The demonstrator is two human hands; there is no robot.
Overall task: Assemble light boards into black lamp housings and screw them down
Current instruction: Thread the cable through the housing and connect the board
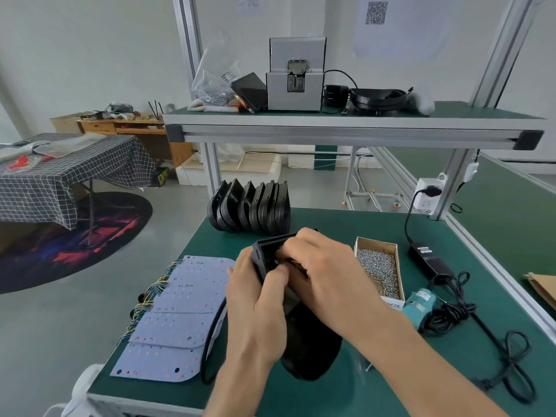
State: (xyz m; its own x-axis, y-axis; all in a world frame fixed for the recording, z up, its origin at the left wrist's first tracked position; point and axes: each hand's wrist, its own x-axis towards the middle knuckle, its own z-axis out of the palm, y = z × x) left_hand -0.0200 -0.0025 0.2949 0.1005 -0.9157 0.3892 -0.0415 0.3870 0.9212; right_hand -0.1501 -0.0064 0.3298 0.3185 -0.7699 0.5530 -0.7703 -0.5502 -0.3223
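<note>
**Housing held in both hands above mid-table; board fitting in progress**

A black lamp housing [288, 299] is held tilted above the middle of the green table [376, 395], its open end turned up toward the wearer. The left hand [255, 311] is wrapped round the housing's left wall, thumb curled over the upper rim, so the shell appears to be steadied from that side. The right hand [325, 272] is laid across the open mouth with its fingers [293, 243] curled inward into the cavity; something small seems to be pinched or pressed there, but what it is cannot be told, since the fingertips are hidden by the housing rim. The grip is judged to serve seating or wiring of a part inside.

A fanned stack of light boards [180, 317], coloured wires trailing off their left edges, is laid along the table's left edge, within reach of the left hand. A row of empty housings [249, 206] is stood on edge at the far edge. An open box of screws [379, 269] is placed just right of the hands, and a teal electric screwdriver [419, 305] with its coiled cord lies nearer the right edge, presumably for the later screwing step, which is not yet begun.
</note>
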